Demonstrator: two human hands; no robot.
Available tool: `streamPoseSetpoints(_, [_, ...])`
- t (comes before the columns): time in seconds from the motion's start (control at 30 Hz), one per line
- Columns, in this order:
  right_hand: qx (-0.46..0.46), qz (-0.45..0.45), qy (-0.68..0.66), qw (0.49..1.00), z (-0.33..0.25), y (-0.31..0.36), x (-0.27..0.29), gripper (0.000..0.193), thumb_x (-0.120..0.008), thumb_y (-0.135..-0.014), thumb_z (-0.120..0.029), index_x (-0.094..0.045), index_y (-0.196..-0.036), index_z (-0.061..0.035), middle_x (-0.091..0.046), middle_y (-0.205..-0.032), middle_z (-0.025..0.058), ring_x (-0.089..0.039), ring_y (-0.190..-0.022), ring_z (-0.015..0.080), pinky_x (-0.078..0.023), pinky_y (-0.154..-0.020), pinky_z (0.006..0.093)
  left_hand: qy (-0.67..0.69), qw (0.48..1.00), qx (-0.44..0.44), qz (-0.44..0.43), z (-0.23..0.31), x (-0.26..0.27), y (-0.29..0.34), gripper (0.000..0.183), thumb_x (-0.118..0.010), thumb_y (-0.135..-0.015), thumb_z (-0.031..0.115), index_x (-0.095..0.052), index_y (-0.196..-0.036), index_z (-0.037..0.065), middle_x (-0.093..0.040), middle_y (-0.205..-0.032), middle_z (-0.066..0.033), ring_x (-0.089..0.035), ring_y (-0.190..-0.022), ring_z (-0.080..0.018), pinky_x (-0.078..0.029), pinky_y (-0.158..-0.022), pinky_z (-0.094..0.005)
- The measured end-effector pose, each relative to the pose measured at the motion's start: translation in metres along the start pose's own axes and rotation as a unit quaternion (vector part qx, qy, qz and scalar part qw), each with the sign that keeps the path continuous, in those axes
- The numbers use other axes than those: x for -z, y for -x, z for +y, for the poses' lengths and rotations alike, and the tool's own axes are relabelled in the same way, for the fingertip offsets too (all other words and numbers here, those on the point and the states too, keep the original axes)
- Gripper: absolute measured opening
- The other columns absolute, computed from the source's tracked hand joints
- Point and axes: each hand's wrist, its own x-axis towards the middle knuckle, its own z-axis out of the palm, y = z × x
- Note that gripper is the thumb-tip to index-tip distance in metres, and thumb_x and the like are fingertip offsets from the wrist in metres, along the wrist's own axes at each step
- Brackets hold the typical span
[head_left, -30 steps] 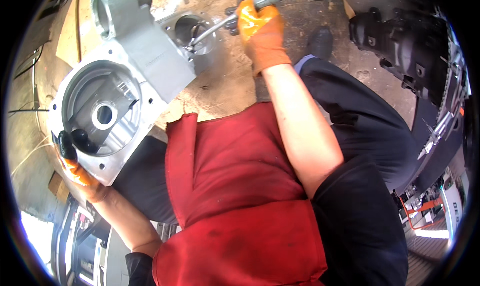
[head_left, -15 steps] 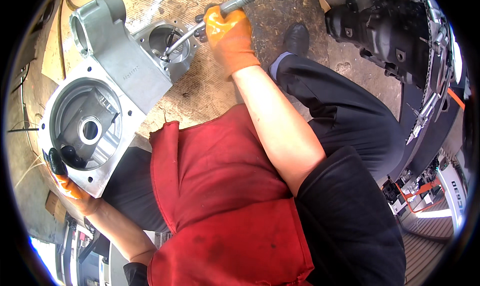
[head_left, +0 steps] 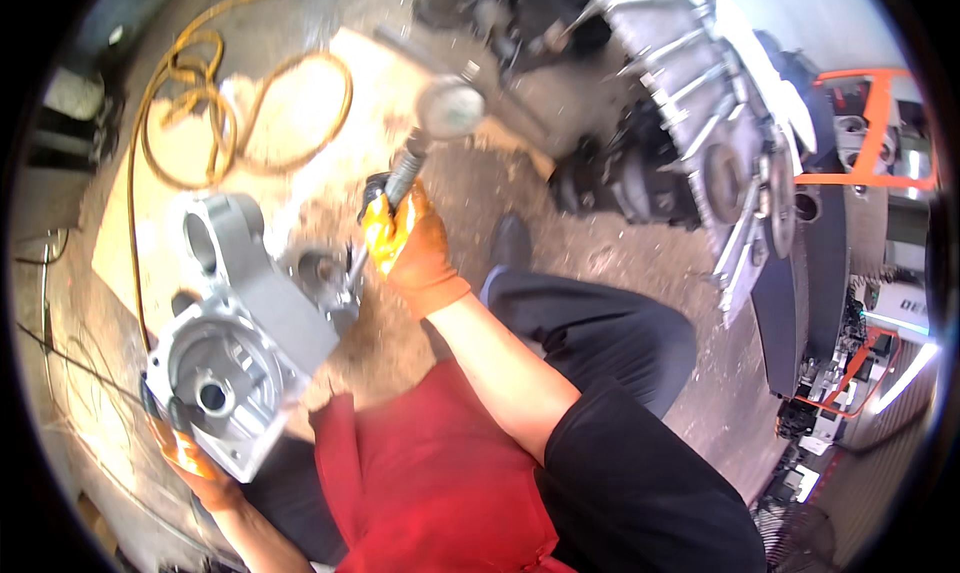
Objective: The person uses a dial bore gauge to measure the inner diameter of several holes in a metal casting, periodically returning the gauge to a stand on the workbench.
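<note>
My right hand [head_left: 415, 248], in an orange glove, is wrapped round a long-shafted tool with a grey ribbed handle [head_left: 405, 173]. Its shaft slants down beside the small round opening of a grey metal housing [head_left: 280, 303]; blur hides whether the tip is inside. At the housing's lower left corner, my gloved left hand [head_left: 190, 463] grips the rim of the large round flange, with dark fingertips over the edge. A bored boss [head_left: 212, 397] shows inside the flange.
Cardboard [head_left: 115, 248] lies beneath the housing. A yellow hose [head_left: 345, 83] coils at the upper left. Beyond my right hand sits a round dish [head_left: 450, 110]. A large engine-like assembly [head_left: 680, 103] with protruding studs fills the upper right, near an orange frame [head_left: 870, 143].
The view has swung, bringing the hose and engine-like assembly further in and blurring things. My right hand still holds the tool, now drawn back toward the opening's edge; my left hand stays on the flange.
</note>
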Motion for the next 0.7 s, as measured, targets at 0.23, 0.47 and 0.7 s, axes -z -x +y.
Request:
streamPoseSetpoints(0.23, [0.107, 0.125, -0.097, 0.982, -0.146, -0.174, 0.055, 0.032, -0.060, -0.096, -0.028, -0.052, -0.109, 0.0002, -0.067, -0.084, 0.0200, -0.067, -0.075, 0.0329, -0.051, -0.067, 0.0433, 0.249, 0.967, 0.048, 0.024, 0.024, -0.016, -0.001, 0.064, -0.065, -0.096, 0.022, -0.036, -0.150, 0.002, -0.053, -0.132, -0.0106, -0.055, -0.114, -0.0183, -0.045, -0.097, -0.0338])
streamPoseSetpoints(0.47, [-0.084, 0.115, 0.205, 0.968, -0.174, -0.359, 0.127, 0.032, -0.055, -0.092, -0.024, -0.068, -0.107, 0.0012, -0.070, -0.107, 0.0225, -0.068, -0.100, 0.0329, -0.052, -0.083, 0.0405, 0.235, 0.968, 0.037, 0.081, 0.014, -0.034, 0.018, 0.088, -0.074, -0.085, 0.040, -0.033, -0.145, -0.010, -0.045, -0.143, -0.0190, -0.046, -0.131, -0.0266, -0.035, -0.109, -0.0384])
streamPoseSetpoints(0.7, [0.012, -0.076, 0.687, 0.722, -0.113, -0.480, 0.156, 0.030, -0.059, -0.090, -0.015, -0.071, -0.117, -0.0090, -0.068, -0.122, 0.0133, -0.067, -0.113, 0.0268, -0.055, -0.091, 0.0388, 0.110, 0.990, -0.024, 0.079, 0.035, -0.042, 0.011, 0.094, -0.071, -0.080, 0.050, -0.038, -0.141, -0.012, -0.050, -0.134, -0.0241, -0.052, -0.125, -0.0341, -0.040, -0.105, -0.0399])
